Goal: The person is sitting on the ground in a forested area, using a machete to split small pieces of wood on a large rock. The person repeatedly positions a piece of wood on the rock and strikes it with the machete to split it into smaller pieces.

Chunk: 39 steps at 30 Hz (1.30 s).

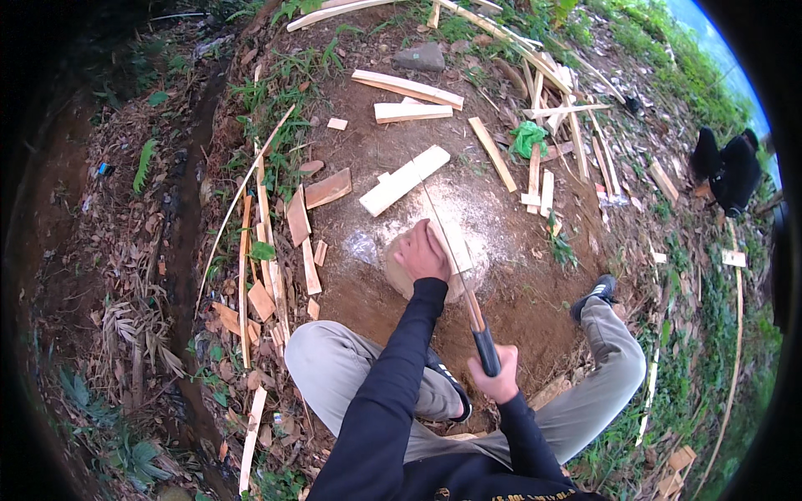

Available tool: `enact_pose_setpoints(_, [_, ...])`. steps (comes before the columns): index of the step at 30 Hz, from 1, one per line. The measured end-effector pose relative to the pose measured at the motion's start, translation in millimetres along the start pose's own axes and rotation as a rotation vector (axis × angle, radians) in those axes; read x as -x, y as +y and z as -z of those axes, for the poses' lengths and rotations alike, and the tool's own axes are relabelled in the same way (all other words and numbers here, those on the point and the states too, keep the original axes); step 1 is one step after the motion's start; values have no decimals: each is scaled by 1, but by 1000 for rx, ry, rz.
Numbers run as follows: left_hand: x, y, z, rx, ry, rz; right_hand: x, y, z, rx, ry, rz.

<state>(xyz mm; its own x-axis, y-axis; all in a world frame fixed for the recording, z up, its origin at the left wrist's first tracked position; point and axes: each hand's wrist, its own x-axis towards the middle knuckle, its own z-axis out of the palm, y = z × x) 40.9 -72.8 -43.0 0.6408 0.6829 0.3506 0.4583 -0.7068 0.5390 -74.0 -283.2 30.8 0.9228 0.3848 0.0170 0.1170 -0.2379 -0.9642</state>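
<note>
My right hand (499, 375) is wrapped round the black handle of a long, narrow-bladed machete (474, 311). Its blade runs forward and slightly left, seen nearly edge-on. My left hand (423, 252) grips a pale piece of wood (454, 248) over a round chopping block (399, 275), close beside the blade. Whether the blade touches that wood, I cannot tell. Pale shavings (489, 219) are scattered round the block. Just beyond it a short pale board (405, 181) lies slantwise on the ground, near the machete's tip.
Several boards (409, 89) and a grey stone (419, 57) lie farther ahead. Offcuts (328, 188) and long strips (245, 275) line the left side, beside a ditch (188, 225). At right are piled sticks (572, 125), a green plastic bag (528, 139) and black boots (731, 171). My bent legs flank the block.
</note>
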Motion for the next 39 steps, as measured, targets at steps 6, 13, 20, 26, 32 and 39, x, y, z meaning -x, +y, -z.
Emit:
enact_pose_setpoints(6, [2, 1, -1, 34, 60, -1, 37, -3, 19, -14, -40, -22])
enact_pose_setpoints(13, [1, -3, -4, 6, -1, 25, 21, 0, 5, -3, -5, -15])
enact_pose_setpoints(20, [-2, -6, -5, -46, 31, -48, 3, 6, 1, -47, 4, -23])
enact_pose_setpoints(26, [-5, -3, -5, -43, -8, -31, 54, -5, 16, -35, -6, -38])
enact_pose_setpoints(32, [-2, -7, -7, -41, -16, -16, 12, -5, -7, -79, 50, -29])
enact_pose_setpoints(39, [-5, -2, -4, -40, -46, -3, 32, -5, 6, -59, 31, -13])
